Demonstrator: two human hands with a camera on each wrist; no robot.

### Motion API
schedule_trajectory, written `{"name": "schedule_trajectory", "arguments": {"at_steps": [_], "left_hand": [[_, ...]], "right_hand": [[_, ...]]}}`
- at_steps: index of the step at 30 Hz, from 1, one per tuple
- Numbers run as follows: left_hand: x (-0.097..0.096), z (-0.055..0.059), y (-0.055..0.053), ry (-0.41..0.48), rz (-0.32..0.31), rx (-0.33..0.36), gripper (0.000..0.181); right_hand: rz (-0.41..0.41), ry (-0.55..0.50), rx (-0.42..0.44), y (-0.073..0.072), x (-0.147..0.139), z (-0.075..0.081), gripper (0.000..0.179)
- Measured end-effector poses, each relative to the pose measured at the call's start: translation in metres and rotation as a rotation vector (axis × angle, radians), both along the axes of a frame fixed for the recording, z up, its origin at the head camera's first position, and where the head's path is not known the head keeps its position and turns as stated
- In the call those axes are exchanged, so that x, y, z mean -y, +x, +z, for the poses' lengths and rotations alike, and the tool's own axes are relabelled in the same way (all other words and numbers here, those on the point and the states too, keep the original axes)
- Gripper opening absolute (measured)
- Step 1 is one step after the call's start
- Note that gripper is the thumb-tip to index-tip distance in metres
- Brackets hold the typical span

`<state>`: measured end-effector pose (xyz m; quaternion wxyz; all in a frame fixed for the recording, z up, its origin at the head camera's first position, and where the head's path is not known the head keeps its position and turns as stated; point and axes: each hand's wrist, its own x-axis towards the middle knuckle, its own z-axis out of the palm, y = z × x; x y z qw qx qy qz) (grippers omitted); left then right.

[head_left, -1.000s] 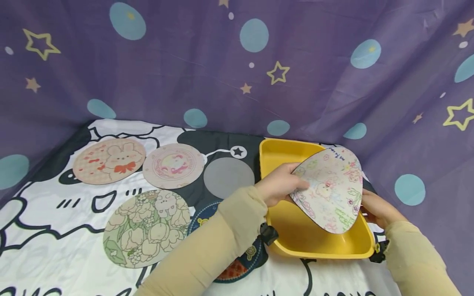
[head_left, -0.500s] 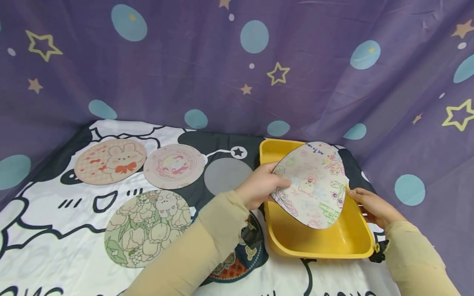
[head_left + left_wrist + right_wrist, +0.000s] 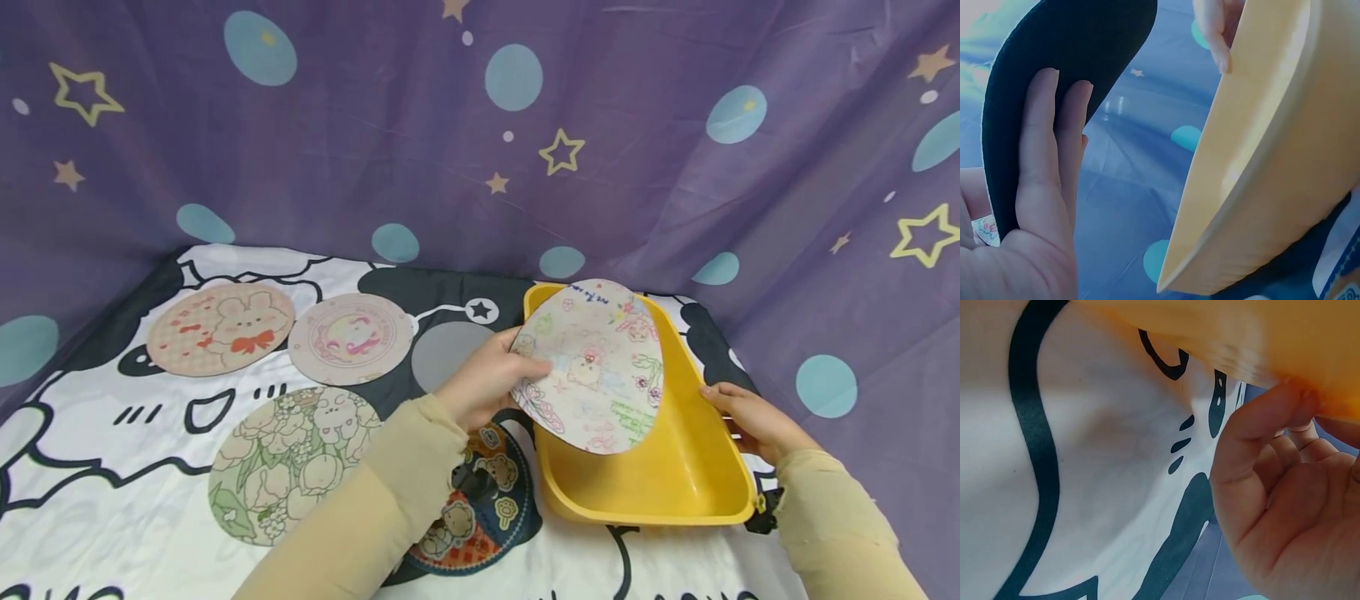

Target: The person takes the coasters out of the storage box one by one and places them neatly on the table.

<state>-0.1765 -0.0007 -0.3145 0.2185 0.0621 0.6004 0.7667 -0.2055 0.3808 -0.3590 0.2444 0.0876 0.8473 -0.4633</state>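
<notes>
My left hand grips a round mouse pad by its left edge, thumb on the pale top printed with pink and green doodles. In the left wrist view, its black underside shows with my fingers spread flat against it. The pad is raised and tilted, overlapping the left part of a yellow plastic bin. My right hand holds the bin's right rim, thumb over the edge. In the right wrist view, the index finger curls beneath the bin's rim, and the other fingertips are partly hidden.
Left of the bin lie more round mouse pads: a bunny one, a pink one, a plain grey one, a green floral one and a dark blue one. A purple curtain hangs behind the table.
My left hand has carried the doodle mouse pad left and slightly up from over the bin's right side. My right hand has come off the pad and now holds the bin's rim.
</notes>
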Motion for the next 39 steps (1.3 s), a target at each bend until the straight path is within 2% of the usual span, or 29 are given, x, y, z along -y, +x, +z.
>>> {"name": "schedule_trajectory", "arguments": {"at_steps": [7,15,23,32,39], "left_hand": [[0.019,-0.004,0.005,0.065,0.044,0.000,0.048],[0.038,-0.009,0.011,0.090,0.101,0.030,0.046],[0.055,-0.015,0.016,0.098,0.138,0.007,0.043],[0.073,-0.021,0.020,0.103,0.190,0.018,0.045],[0.090,-0.026,0.024,0.142,0.232,0.012,0.047]], "right_hand": [[0.001,0.007,-0.006,0.000,0.000,0.000,0.046],[-0.004,0.001,-0.005,-0.001,0.000,-0.002,0.044],[0.000,-0.020,0.009,0.000,0.000,-0.001,0.039],[-0.008,-0.021,0.015,0.000,-0.001,-0.001,0.037],[-0.018,0.000,0.016,0.002,0.000,0.001,0.040]]}}
